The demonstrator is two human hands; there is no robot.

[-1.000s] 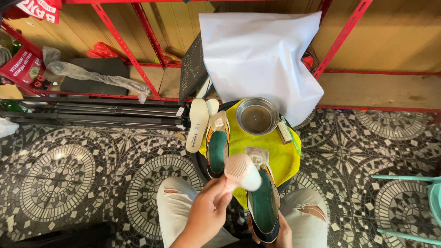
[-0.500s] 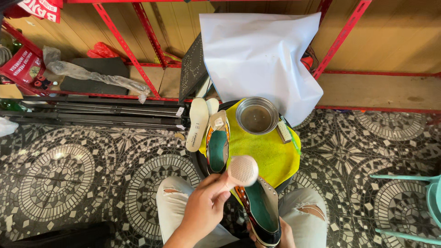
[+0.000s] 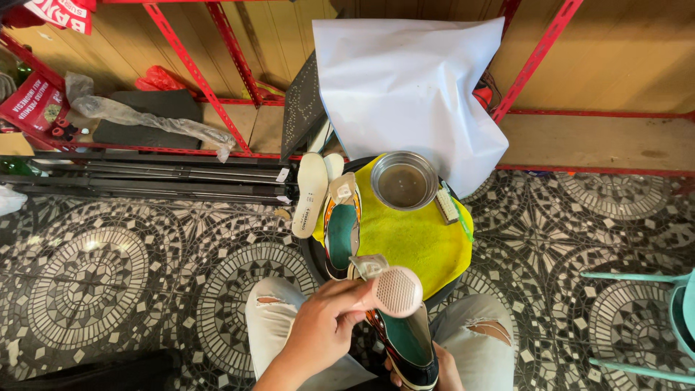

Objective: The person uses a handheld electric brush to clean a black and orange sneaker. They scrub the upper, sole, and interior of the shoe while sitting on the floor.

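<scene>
Shoe (image 3: pixel 409 347) in one hand, round pale brush (image 3: pixel 398 291) in the other: a seated person in torn light trousers works over the lap, close to the near edge of a small round tabletop (image 3: pixel 313 255) draped with a yellow cloth (image 3: pixel 413 239). The left hand (image 3: pixel 326 326) is closed around the brush handle, the bristled head turned up and hovering just above the shoe's tongue end. The right hand (image 3: pixel 441 371) shows only fingers, curled under the shoe's lower end and gripping it from beneath. The shoe's long axis runs from the tabletop's near edge down toward the person, its green lining facing up; the left hand is the nearer to its opening. On the cloth, a second shoe (image 3: pixel 342 230) lies lengthwise along the left edge, a metal bowl (image 3: pixel 403 179) of murky water sits at the far edge, and a small scrub brush (image 3: pixel 449 206) rests just beside the bowl toward the right edge. Two white insoles (image 3: pixel 311 192) lean off the far left edge. Behind stand a white sheet (image 3: pixel 413 80), red shelving (image 3: pixel 192 69) and wood panelling; the floor (image 3: pixel 94 275) is patterned black-and-white tile.
</scene>
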